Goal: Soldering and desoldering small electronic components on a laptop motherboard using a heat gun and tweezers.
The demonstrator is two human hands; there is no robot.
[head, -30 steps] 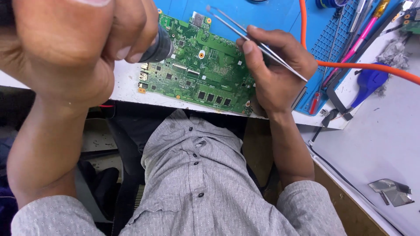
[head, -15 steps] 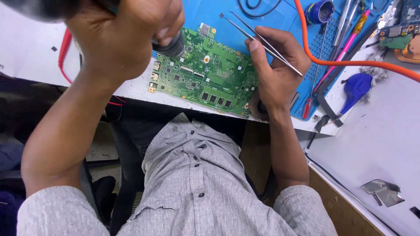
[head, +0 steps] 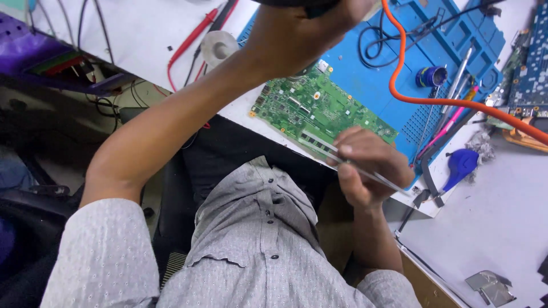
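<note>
A green circuit board (head: 311, 108) lies on a blue work mat (head: 388, 63) at the table's near edge. My left hand (head: 297, 31) is raised above the board's far side and is closed around a dark tool (head: 299, 4) that is mostly cut off at the top of the view. My right hand (head: 371, 168) rests at the board's near right corner and pinches thin metal tweezers (head: 394, 185). The tweezer tips lie along the board's near edge. My grey shirt fills the bottom of the view.
An orange cable (head: 445, 102) crosses the mat. On the mat are a small blue pot (head: 431, 76) and several hand tools (head: 456, 108). A blue-handled tool (head: 459, 162) lies right of it, more boards (head: 528, 74) far right. Red probe leads (head: 191, 40) and a tape roll (head: 220, 48) lie at the left.
My left hand has lifted the dark tool up off the board. My right hand with the tweezers has slid to the board's near edge. The view has pulled back.
</note>
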